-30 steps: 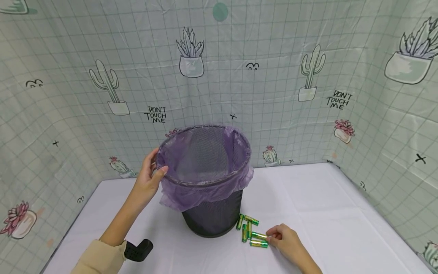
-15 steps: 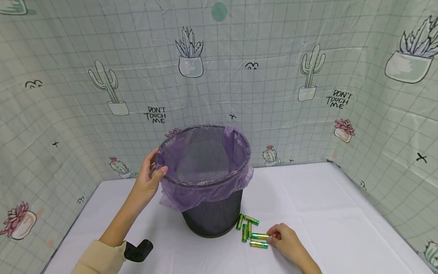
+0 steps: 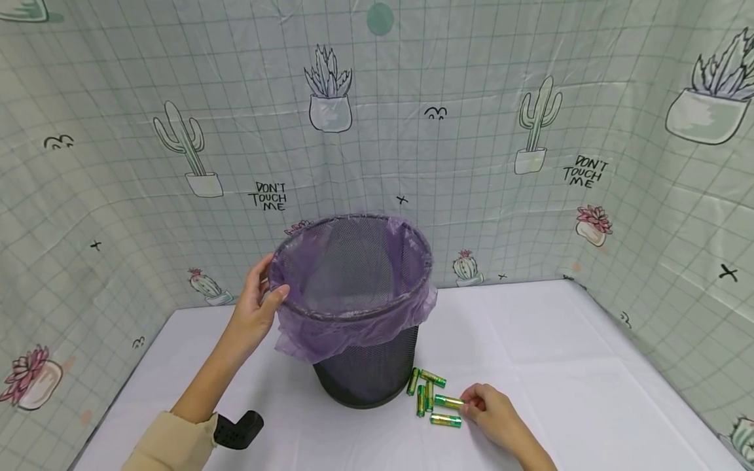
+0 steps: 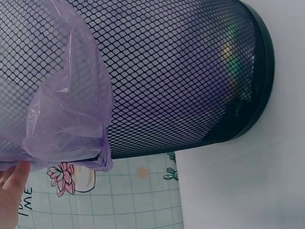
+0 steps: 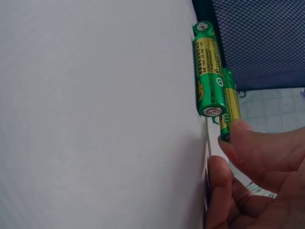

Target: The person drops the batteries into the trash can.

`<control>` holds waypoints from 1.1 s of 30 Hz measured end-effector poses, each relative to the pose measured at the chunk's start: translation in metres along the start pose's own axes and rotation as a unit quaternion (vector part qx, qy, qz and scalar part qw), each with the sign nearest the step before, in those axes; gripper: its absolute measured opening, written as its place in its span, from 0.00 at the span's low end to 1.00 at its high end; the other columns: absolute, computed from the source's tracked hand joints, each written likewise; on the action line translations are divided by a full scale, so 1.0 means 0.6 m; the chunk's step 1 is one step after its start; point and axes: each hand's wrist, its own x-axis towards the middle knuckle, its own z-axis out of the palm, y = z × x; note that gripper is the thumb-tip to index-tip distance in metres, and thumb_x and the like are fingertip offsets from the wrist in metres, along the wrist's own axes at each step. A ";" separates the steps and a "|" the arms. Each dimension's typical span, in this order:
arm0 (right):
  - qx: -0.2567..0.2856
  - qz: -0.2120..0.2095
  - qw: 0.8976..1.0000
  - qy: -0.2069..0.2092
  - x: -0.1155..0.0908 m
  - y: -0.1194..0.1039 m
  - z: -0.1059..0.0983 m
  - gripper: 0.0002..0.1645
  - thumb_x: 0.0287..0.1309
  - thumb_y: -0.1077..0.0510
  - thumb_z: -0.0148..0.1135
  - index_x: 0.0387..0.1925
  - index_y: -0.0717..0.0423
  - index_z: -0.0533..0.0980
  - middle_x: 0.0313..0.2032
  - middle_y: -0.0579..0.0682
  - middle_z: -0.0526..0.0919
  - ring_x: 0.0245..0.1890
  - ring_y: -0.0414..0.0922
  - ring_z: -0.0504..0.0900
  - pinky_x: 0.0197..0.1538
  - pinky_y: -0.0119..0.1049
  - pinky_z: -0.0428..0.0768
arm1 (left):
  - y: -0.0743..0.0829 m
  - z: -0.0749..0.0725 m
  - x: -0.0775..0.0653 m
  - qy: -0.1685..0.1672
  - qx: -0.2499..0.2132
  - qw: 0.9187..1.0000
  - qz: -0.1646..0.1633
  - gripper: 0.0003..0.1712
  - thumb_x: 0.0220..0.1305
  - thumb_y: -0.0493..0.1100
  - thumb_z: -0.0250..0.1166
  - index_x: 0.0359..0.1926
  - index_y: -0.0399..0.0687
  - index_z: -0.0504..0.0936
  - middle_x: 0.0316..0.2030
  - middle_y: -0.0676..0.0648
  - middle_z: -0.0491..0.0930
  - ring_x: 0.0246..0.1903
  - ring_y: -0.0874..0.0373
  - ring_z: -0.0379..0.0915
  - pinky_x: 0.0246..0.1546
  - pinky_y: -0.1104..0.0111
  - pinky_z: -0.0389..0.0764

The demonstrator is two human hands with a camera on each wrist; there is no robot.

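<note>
My left hand [image 3: 256,301] grips the left rim of a black mesh wastebasket [image 3: 377,366], thumb over the edge and fingers outside. A purple bin liner [image 3: 353,333] is folded over the rim. To the right of the basket's base, my right hand [image 3: 495,418] pinches one end of a green-and-gold battery [image 3: 449,401] between thumb and finger. In the right wrist view, the thumb [image 5: 243,136] lies on that battery [image 5: 232,95], partly behind another battery [image 5: 208,71]. Several more batteries [image 3: 429,396] lie between the pinched one and the basket.
A white cloth [image 3: 530,353] covers the table. Behind and at both sides hangs a grid-patterned curtain [image 3: 400,157] with cactus prints. Green and yellow patches show through the mesh low on the basket [image 4: 157,90] in the left wrist view.
The pinched battery has shifted slightly right and turned a little, widening the gap to the battery in front of it. My left hand and the wastebasket stay put.
</note>
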 end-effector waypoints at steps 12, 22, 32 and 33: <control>0.011 -0.036 0.999 0.005 -0.001 -0.012 -0.016 0.06 0.54 0.64 0.60 0.35 0.59 0.76 0.28 0.45 0.74 0.27 0.37 0.69 0.30 0.27 0.69 | 0.001 0.002 0.000 0.006 0.002 1.000 0.006 0.37 0.67 0.39 0.48 0.71 0.39 0.41 0.67 0.35 0.49 0.65 0.42 0.51 0.45 0.91 0.61; 0.016 -0.055 0.997 0.061 -0.006 -0.070 -0.049 0.07 0.57 0.62 0.60 0.39 0.57 0.76 0.32 0.45 0.78 0.33 0.37 0.73 0.36 0.27 0.73 | 0.001 0.002 0.000 0.008 0.001 1.000 0.012 0.37 0.67 0.39 0.48 0.71 0.38 0.42 0.66 0.35 0.50 0.65 0.42 0.51 0.46 0.90 0.61; 0.011 -0.141 0.982 0.124 -0.010 -0.135 -0.096 0.09 0.61 0.57 0.57 0.42 0.55 0.75 0.34 0.44 0.79 0.36 0.36 0.75 0.39 0.30 0.74 | 0.002 0.002 -0.001 0.010 0.008 1.000 0.014 0.37 0.67 0.39 0.48 0.71 0.38 0.42 0.66 0.35 0.50 0.65 0.41 0.52 0.45 0.90 0.61; 0.012 -0.150 0.980 0.130 -0.010 -0.141 -0.101 0.09 0.61 0.57 0.57 0.42 0.56 0.75 0.34 0.45 0.79 0.36 0.36 0.75 0.39 0.30 0.74 | 0.002 0.002 -0.001 0.011 0.008 1.000 0.014 0.37 0.67 0.39 0.48 0.71 0.38 0.42 0.66 0.35 0.50 0.65 0.41 0.52 0.45 0.90 0.61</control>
